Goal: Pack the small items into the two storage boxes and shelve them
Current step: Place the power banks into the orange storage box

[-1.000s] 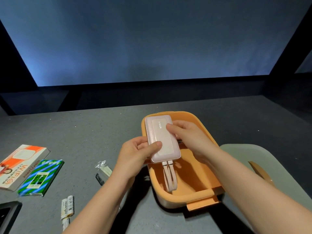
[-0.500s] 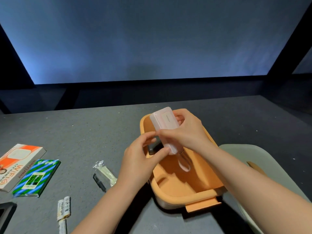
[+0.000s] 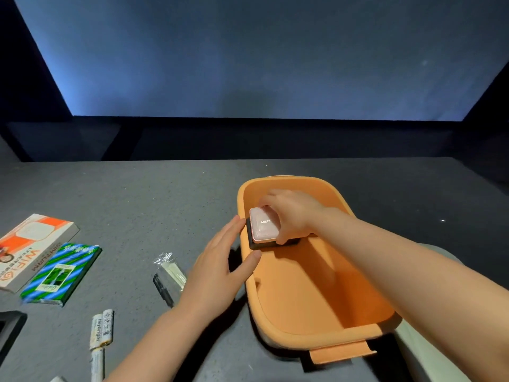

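Note:
An orange storage box (image 3: 325, 330) stands open on the dark table. Inside it, at the far left end, my right hand (image 3: 296, 213) grips a pink power bank (image 3: 262, 224) that rests on a flat black item (image 3: 254, 242). My left hand (image 3: 217, 268) is open, with its fingers spread against the outside of the box's left wall and its thumb on the rim. A second, pale green box (image 3: 413, 343) shows at the lower right, mostly hidden by my right forearm.
Left of the box on the table (image 3: 137, 210) lie a clear-wrapped packet (image 3: 170, 268) with a black pen-like piece (image 3: 163, 289), batteries (image 3: 100, 330), a green-and-blue striped pack (image 3: 62, 274), an orange-and-white WiFi carton (image 3: 27, 248) and a black object (image 3: 9, 330) at the left edge.
My right hand has lowered the power bank from above the box down into its far left end. My left hand let go of it and moved to the box's left wall.

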Motion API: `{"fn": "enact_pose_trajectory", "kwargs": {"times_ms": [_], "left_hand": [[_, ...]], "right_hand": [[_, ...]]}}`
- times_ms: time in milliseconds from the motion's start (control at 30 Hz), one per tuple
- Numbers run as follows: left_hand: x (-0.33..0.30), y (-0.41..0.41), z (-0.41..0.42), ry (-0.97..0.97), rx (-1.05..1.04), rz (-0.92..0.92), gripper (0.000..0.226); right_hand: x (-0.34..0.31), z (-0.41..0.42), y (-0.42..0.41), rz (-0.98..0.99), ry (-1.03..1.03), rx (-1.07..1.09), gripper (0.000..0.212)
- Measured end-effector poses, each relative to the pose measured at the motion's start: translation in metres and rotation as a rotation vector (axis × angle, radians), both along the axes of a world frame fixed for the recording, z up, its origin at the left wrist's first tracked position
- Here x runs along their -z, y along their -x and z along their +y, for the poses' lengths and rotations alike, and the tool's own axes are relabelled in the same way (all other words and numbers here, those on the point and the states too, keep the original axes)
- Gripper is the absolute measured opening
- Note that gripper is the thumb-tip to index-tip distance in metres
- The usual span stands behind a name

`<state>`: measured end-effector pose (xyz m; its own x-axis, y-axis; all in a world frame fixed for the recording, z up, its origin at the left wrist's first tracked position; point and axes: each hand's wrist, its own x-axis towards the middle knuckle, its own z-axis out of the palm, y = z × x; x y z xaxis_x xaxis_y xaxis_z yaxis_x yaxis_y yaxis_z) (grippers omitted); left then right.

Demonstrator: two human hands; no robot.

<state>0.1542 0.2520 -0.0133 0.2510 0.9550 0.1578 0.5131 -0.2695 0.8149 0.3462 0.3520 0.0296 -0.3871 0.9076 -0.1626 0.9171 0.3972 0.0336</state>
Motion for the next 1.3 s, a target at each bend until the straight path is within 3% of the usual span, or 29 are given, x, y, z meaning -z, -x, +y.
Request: {"fn": "enact_pose_trajectory", "kwargs": {"times_ms": [567,767,900,1033,1300], "left_hand": [[0.007,-0.002,0.001,0.003,-0.015,-0.018,0.060],[0.001,-0.001,0.000,0.003,-0.016,0.050,0.061],[-0.015,-0.001,-0.005,-0.117,-0.072,0.067,0.048],[-0.035,-0.008,-0.016,-0.230,-0.063,0.102,0.041],[-0.044,-0.045,-0.057,-0.319,0.316,0.097,0.037]], "right_hand": [[0.023,0.013,-0.007,0.082,0.100,0.038,0.082],[0.023,-0.009,-0.007,0.150,0.003,0.116,0.059],[0.008,-0.048,-0.007,0.310,-0.140,0.234,0.041],[-0.010,-0.109,-0.011,0.297,-0.243,0.288,0.036],[-0.005,-0.246,-0.016,0.346,-0.407,0.705,0.044]]}}
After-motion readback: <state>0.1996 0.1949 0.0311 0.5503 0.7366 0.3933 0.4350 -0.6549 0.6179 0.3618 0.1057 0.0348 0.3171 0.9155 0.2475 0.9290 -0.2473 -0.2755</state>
